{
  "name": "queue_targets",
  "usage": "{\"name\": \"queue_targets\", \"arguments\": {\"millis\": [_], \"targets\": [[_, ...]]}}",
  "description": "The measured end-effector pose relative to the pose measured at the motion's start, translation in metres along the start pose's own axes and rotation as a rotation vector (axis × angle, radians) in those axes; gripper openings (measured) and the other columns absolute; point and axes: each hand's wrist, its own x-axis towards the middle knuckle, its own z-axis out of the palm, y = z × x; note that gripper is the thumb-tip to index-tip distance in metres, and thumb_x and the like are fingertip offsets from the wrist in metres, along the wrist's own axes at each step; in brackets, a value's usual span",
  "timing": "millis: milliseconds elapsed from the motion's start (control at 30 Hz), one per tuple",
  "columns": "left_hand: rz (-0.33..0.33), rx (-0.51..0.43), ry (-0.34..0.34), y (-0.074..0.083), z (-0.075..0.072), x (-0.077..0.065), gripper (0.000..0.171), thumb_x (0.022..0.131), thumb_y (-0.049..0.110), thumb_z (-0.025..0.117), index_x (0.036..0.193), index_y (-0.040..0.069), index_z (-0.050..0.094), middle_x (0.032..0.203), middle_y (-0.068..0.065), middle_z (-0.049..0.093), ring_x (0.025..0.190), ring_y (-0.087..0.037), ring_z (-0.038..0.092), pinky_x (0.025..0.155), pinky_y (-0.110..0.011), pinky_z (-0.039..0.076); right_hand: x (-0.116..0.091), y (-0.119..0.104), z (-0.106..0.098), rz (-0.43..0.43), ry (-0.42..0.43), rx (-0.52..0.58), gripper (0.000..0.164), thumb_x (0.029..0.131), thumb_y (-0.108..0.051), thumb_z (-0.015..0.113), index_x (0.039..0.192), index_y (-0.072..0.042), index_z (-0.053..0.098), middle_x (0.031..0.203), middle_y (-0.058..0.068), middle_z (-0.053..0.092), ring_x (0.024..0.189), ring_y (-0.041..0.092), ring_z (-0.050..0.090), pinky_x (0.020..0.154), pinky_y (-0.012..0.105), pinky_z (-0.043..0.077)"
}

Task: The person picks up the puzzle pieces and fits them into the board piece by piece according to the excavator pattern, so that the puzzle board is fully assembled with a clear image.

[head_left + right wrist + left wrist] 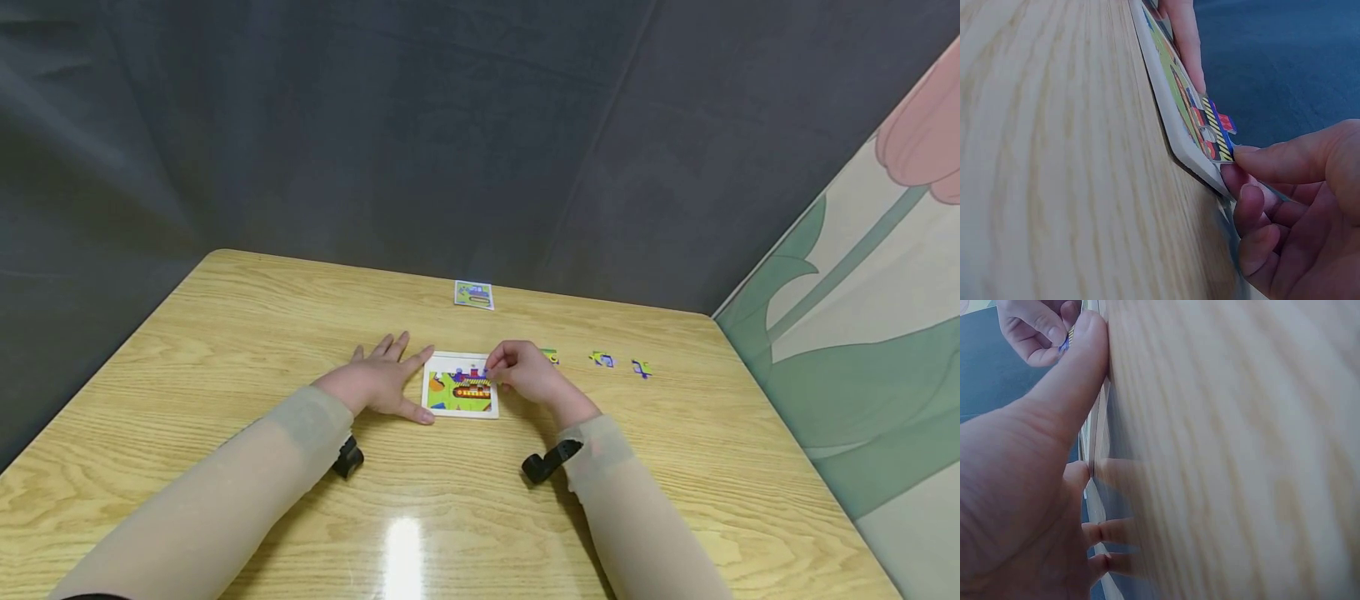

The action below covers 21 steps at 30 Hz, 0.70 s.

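Observation:
A white-framed puzzle board (pixel 461 414) lies flat on the table, partly filled with green, yellow and red pieces. My left hand (pixel 382 383) is spread on its left side, with thumb and forefinger at the frame's edge. Between thumb and forefinger, my right hand (pixel 527 372) pinches a puzzle piece (pixel 1215 128) with a black-and-yellow striped band and a red and blue part. The piece is tilted up over the right part of the board; whether any of it touches the pieces below, I cannot tell. The left wrist view mostly shows the thumb (pixel 1075 381) and tabletop.
Right of the board lie several loose puzzle pieces, including a yellow and blue one (pixel 602 359) and another (pixel 641 368) farther right. A small picture card (pixel 474 294) lies near the table's far edge. A dark curtain (pixel 420 150) hangs behind the wooden table (pixel 420 500).

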Motion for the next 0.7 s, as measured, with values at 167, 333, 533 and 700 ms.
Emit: {"name": "queue_targets", "arguments": {"millis": [167,333,533,700], "targets": [[0.000,0.003,0.010,-0.0002,0.0002,-0.0008,0.117,0.071,0.077,0.066,0.161,0.028,0.008,0.163,-0.017,-0.008,0.148,-0.040,-0.006,0.110,-0.068,-0.001,-0.0012,-0.0006,0.0005,-0.009,-0.013,-0.020,0.007,0.092,0.006,0.064,0.090,-0.001,0.064,0.080,0.008,0.058,0.070,0.017,0.051,0.061,0.028,0.046],[-0.001,0.009,0.008,0.0004,-0.0012,-0.0026,0.117,0.072,0.076,0.067,0.161,0.028,0.007,0.163,-0.017,-0.008,0.148,-0.040,-0.006,0.110,-0.068,0.000,-0.0013,-0.0007,0.0019,-0.004,0.002,-0.055,0.008,0.091,0.007,0.065,0.090,-0.002,0.064,0.081,0.009,0.059,0.072,0.017,0.052,0.061,0.028,0.046],[0.001,0.004,0.009,0.0005,-0.0011,-0.0026,0.117,0.072,0.076,0.067,0.161,0.027,0.008,0.163,-0.017,-0.008,0.148,-0.040,-0.006,0.110,-0.069,0.000,-0.0009,-0.0014,0.0029,0.003,0.010,-0.105,0.008,0.090,0.004,0.067,0.092,-0.003,0.065,0.085,0.008,0.059,0.075,0.019,0.052,0.061,0.027,0.046],[0.004,0.000,0.011,-0.0002,-0.0005,-0.0012,0.117,0.072,0.077,0.066,0.161,0.027,0.009,0.163,-0.018,-0.007,0.148,-0.041,-0.005,0.110,-0.069,0.000,-0.0008,-0.0012,0.0032,0.008,0.022,-0.111,0.013,0.088,-0.003,0.074,0.096,-0.003,0.063,0.085,0.008,0.056,0.075,0.019,0.051,0.062,0.027,0.043]]}}
